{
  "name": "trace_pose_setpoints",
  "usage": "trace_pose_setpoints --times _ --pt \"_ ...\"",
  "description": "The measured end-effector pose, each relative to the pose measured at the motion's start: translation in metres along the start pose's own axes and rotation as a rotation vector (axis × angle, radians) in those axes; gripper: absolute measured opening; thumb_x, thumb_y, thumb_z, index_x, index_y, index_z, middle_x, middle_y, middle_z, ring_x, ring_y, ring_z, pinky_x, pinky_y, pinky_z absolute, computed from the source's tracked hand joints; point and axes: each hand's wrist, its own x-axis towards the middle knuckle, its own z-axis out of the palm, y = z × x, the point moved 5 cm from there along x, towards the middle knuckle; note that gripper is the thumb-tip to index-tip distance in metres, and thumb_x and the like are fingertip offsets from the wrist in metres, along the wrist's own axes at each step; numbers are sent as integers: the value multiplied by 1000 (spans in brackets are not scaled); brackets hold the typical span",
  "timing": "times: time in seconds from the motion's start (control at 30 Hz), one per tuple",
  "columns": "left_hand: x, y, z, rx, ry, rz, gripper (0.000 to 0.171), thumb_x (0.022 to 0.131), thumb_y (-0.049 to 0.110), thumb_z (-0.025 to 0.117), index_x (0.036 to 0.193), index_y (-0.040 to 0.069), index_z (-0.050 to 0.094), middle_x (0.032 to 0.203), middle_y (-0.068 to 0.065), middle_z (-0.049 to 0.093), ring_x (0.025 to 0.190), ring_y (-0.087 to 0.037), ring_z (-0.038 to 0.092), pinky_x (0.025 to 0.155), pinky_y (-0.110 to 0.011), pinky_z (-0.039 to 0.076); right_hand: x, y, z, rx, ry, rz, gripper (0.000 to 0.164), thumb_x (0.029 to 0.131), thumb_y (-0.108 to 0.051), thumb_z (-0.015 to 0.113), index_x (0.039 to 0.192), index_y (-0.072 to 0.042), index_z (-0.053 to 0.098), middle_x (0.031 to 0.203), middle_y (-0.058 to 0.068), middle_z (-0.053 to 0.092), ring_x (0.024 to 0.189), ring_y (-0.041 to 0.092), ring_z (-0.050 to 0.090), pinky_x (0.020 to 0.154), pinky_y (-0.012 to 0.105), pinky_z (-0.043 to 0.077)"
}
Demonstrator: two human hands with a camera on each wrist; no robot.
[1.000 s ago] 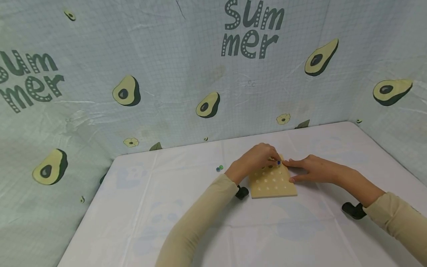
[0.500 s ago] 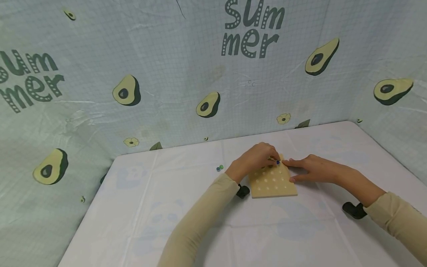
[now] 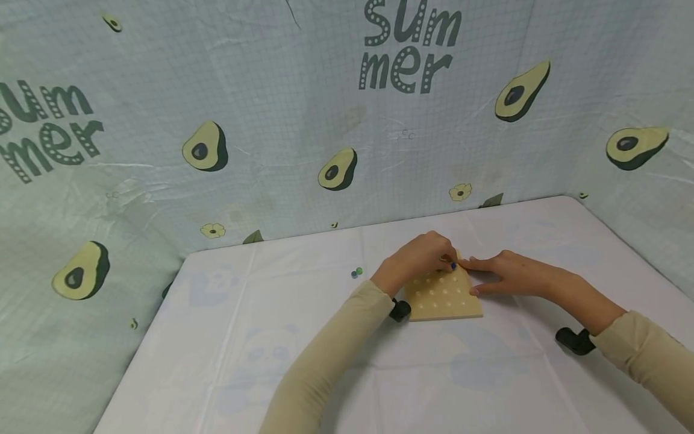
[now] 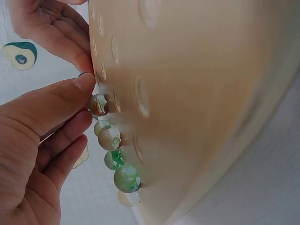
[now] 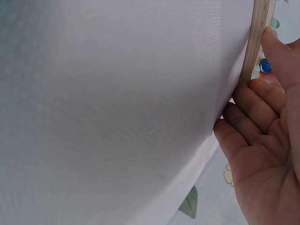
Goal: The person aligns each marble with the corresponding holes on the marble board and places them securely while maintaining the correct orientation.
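Note:
Over the far part of a pale wooden board (image 3: 447, 304) with rows of round hollows, my left hand (image 3: 420, 258) pinches a small blue marble (image 3: 453, 266) between thumb and fingers. The left wrist view shows only a dark sliver of it under the thumb tip. Several glass marbles sit in hollows beside this hand, among them a green one (image 4: 126, 178) and a clear one (image 4: 110, 137). My right hand (image 3: 506, 274) rests against the board's right edge, fingers extended, thumb apart from them. In the right wrist view the fingertips touch the wooden side (image 5: 255, 42).
Two loose marbles, one blue (image 3: 354, 274) and one green (image 3: 359, 271), lie on the white-covered table (image 3: 303, 289) left of the board. A patterned sheet (image 3: 282, 120) hangs behind the table. Black wrist straps show below both hands.
My left hand shifts very slightly to the right and its wrist turns a little, with the blue marble still in its fingers. My right hand and the board stay put.

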Motion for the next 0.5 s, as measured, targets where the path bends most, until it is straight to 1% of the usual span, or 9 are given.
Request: trace_pose_setpoints --times 0.07,0.2,0.33,0.43,0.5 --pt "0 0 0 4 -3 -6 23 93 22 75 115 17 80 106 8 74 95 -1 63 82 -10 46 0 0 0 -3 1 3 72 93 -53 68 148 -8 54 143 28 54 66 4 42 72 27 47" --pt "0 1 -1 15 -4 -11 22 93 21 75 115 17 80 107 8 74 95 -1 63 82 -10 46 0 0 -1 1 5 6 71 93 -51 69 148 -8 54 143 28 53 64 4 40 69 25 46" --pt "1 1 -1 18 -5 -11 22 93 21 75 115 17 80 108 8 74 97 -1 63 83 -10 46 0 -1 -2 2 7 6 71 93 -52 69 148 -9 54 143 27 54 69 4 45 70 25 47" --pt "-1 1 -1 0 0 -13 22 93 21 75 114 17 80 108 8 75 97 -1 64 84 -10 47 -1 -1 -2 3 9 6 72 93 -53 69 148 -9 54 143 27 54 70 4 45 70 25 46" --pt "-4 0 -3 -33 6 -29 21 94 20 75 114 16 80 108 8 74 98 -1 64 84 -10 47 0 0 -1 13 8 9 73 92 -53 69 148 -9 54 144 27 53 65 4 41 66 24 44"
